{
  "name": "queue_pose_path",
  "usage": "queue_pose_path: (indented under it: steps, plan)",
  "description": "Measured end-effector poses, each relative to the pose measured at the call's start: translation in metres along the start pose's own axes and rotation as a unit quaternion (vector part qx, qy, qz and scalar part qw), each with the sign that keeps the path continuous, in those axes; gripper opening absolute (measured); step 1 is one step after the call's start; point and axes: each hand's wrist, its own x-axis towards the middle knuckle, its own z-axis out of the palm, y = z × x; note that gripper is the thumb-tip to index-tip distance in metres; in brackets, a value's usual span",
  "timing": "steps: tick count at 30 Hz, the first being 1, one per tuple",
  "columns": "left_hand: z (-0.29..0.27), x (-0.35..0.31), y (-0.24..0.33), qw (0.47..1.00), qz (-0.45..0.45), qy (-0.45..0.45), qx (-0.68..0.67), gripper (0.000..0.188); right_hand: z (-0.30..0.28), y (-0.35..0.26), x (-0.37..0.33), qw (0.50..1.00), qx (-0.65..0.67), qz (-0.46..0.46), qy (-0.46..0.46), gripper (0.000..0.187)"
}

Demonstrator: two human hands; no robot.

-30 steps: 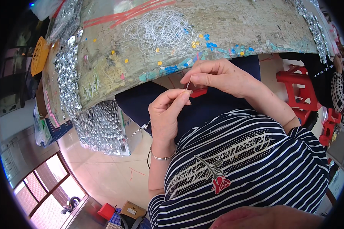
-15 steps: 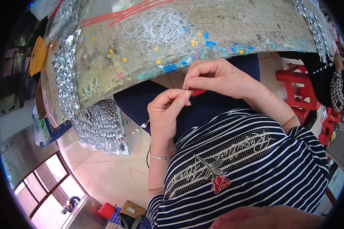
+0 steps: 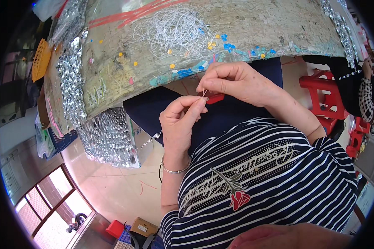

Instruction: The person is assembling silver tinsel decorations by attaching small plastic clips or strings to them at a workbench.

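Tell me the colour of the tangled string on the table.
White: the tangled string on the table shows best in the head view.

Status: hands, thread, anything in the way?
Left hand pinching thin white thread. Right hand pinching it just above, in view. White string tangle on table, apart from both hands.

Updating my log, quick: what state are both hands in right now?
Left hand: closed, thumb and finger pinching a thin pale strand.
Right hand: closed, fingertips pinching the thin pale strand too.
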Motion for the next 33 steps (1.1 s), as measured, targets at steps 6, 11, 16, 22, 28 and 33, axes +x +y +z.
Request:
queue_pose_path:
  steps: [6,11,16,22,28,33]
  plan:
    - [0.001,0.0,0.001,1.0,0.001,0.016,0.013,0.009,-0.001,0.002,-0.003,0.997,0.077,0.012,-0.01,0.017]
    - [-0.001,0.0,-0.003,1.0,0.003,-0.001,0.023,0.011,-0.004,0.007,-0.001,0.994,-0.086,-0.072,0.0,0.018]
    - [0.001,0.001,0.002,0.999,0.006,0.012,0.036,0.011,-0.009,0.002,0.0,0.925,-0.301,-0.229,0.044,0.008]
    - [-0.016,0.005,-0.001,0.985,0.085,0.001,0.151,0.011,-0.016,-0.012,-0.01,0.886,-0.399,-0.228,0.056,0.014]
    - [-0.004,0.002,0.0,0.995,0.058,0.015,0.074,0.01,-0.016,-0.006,-0.013,0.997,0.064,-0.05,-0.019,0.017]
    - [0.003,0.001,-0.006,0.989,0.094,0.038,0.106,0.008,-0.004,-0.013,-0.012,0.996,0.052,-0.067,-0.027,0.015]
